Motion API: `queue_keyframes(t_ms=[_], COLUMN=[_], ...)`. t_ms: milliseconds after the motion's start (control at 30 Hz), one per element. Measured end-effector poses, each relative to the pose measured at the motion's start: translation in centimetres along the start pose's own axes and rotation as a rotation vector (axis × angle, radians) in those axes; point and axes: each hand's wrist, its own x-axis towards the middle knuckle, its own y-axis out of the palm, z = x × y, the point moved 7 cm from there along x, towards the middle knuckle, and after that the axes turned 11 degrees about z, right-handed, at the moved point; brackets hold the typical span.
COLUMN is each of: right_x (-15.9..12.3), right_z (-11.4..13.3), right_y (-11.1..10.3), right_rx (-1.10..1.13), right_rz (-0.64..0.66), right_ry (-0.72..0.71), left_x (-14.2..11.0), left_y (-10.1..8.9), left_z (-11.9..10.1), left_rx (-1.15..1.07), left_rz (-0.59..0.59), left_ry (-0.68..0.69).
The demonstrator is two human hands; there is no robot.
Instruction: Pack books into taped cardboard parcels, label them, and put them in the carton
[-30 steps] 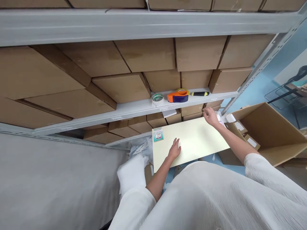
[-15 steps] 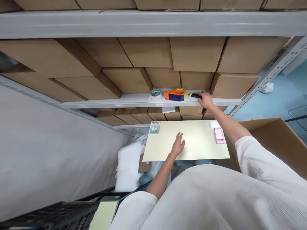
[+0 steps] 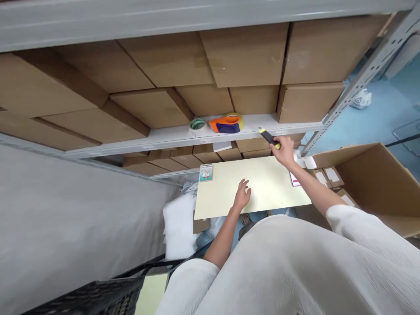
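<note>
This looks like a stockroom with a packing spot. A grey metal shelf unit (image 3: 164, 22) fills the view from 10 to 2 o'clock, stacked with plain brown boxes (image 3: 243, 54), and small labels (image 3: 206, 141) mark a shelf edge. Near the middle, a tape dispenser (image 3: 225, 126) is at 1 o'clock, a roll of tape (image 3: 198, 124) at 11, and a box cutter (image 3: 267, 136) at half past 2. A large open carton (image 3: 390, 188) stands at 3 o'clock; white padding (image 3: 179, 227) lies at 7.
</note>
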Motion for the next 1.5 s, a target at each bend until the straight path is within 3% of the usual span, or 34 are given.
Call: queue_keyframes(t_ms=[167,367,500,733,933,1033,1133,1333,1500], right_x=[-11.2,-17.9,-20.1,-20.9,-20.9,-19.5,-15.9,-5.4,2.6], right_z=[-5.0,-11.2,-13.3,-14.1,-14.3,-13.0,-9.8,1.0,10.2], right_y=[6.4,12.5,14.6,17.0,17.3,16.1,13.7,6.8,3.1], right_rx=[0.016,-0.063,-0.117,-0.208,-0.245,-0.232,-0.184,-0.058,-0.114], right_rz=[0.283,0.539,0.622,0.69,0.708,0.629,0.483,0.132,0.068], right_ry=[0.316,0.583,0.603,0.517,0.496,0.459,0.336,-0.067,-0.29], left_x=[0.2,-0.3,-1.0,-1.4,-1.2,-0.9,-0.4,0.8,1.1], left_y=[2.0,3.4,3.7,2.8,2.2,1.8,1.3,-0.6,-2.8], left_z=[-0.1,0.1,0.7,1.9,2.8,3.1,3.3,3.3,3.8], left_rx=[0.006,0.014,0.031,0.031,0.003,-0.014,-0.024,-0.047,-0.097], left_rz=[0.095,0.179,0.208,0.204,0.179,0.174,0.16,0.095,0.018], left_ry=[-0.013,-0.034,-0.06,-0.06,-0.032,-0.009,0.02,0.073,0.116])
